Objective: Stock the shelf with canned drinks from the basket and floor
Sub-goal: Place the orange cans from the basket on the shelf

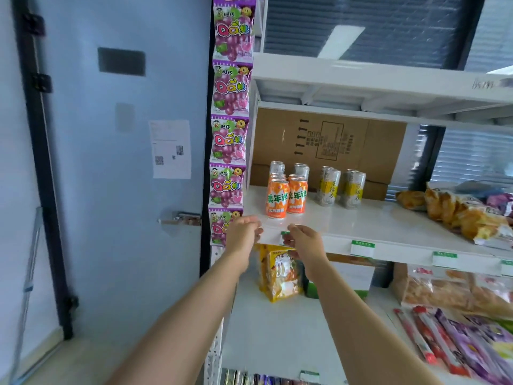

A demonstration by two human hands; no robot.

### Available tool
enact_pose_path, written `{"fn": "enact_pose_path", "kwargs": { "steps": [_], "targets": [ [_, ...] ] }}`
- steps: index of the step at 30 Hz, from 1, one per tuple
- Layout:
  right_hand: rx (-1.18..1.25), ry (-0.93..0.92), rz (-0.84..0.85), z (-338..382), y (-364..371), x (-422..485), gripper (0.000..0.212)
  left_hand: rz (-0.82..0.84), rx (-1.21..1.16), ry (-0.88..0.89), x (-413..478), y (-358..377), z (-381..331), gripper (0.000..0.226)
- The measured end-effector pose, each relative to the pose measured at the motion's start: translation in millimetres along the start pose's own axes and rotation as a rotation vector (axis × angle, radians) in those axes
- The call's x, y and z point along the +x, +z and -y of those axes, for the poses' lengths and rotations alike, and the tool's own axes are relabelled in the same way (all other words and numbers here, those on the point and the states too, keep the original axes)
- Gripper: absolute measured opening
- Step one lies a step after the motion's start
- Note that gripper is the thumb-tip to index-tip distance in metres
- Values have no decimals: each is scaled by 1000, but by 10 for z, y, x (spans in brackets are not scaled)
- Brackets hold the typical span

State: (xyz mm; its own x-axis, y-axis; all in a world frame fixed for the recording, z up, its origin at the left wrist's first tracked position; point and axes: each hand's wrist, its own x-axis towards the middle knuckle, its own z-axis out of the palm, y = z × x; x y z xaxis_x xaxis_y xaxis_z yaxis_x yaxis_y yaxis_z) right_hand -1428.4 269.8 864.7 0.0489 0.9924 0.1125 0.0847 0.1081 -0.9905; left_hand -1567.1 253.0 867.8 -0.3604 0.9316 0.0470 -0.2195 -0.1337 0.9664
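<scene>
Your left hand [244,232] reached out at the front left corner of the shelf [361,220], its fingers loosely curled and holding nothing, the fingertips just at the shelf's edge. Your right hand [304,241] hung close beside it, also empty with relaxed, slightly bent fingers; they overlapped the shelf's front lip at a green price label [285,234], and you could not tell whether they touched it. The two hands were near each other but apart. Just beyond them, upright on the shelf, stood the orange cans [276,200] in two short rows running back from the edge, side by side and touching. Two silver cans [301,169] stood at the back of those rows. To the right of the orange ones, with a small gap, stood the yellow-and-silver cans [330,187] in two more rows. Behind all the cans a cardboard box [327,143] filled the back of the shelf. Farther right on the same shelf lay a heap of snack bags [455,215], well apart from the cans. More price labels [362,248] sat along the front lip. Below your right hand, on the next shelf down, stood a yellow bag [280,273], with long purple and red packets [444,337] lying to its right. A strip of purple candy packets [230,120] hung down the shelf's left post, beside your left hand. Left of that was a pale blue door [111,190] with a metal handle [180,218] and a paper notice [170,149] stuck on it.
</scene>
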Motion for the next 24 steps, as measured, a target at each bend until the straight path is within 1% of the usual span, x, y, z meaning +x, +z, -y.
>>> {"fn": "enact_pose_path", "kwargs": {
  "steps": [2,5,11,15,18,20,22,24],
  "targets": [
    [49,32,38,-110,1,-260,21,-38,-29,-17,-237,-188,84,19],
    [109,102,124,-335,106,-688,23,-137,17,-23,-700,-565,231,21],
    [177,262,299,-787,612,-1541,23,-335,52,-113,-1466,-1592,482,19],
    [172,314,405,-926,1121,-2068,24,-495,33,-160,-1918,-2361,472,22],
    [175,336,498,-950,1600,-2475,25,-617,11,-163,-2290,-2969,414,25],
    [162,340,573,-956,1952,-2752,26,-667,-16,-156,-2515,-3389,392,22],
    [143,350,648,-977,2337,-3062,26,-682,-43,-164,-2752,-3815,366,22],
    [126,373,712,-1012,2735,-3400,25,-711,-25,-189,-2979,-4258,362,21]
  ]
}}
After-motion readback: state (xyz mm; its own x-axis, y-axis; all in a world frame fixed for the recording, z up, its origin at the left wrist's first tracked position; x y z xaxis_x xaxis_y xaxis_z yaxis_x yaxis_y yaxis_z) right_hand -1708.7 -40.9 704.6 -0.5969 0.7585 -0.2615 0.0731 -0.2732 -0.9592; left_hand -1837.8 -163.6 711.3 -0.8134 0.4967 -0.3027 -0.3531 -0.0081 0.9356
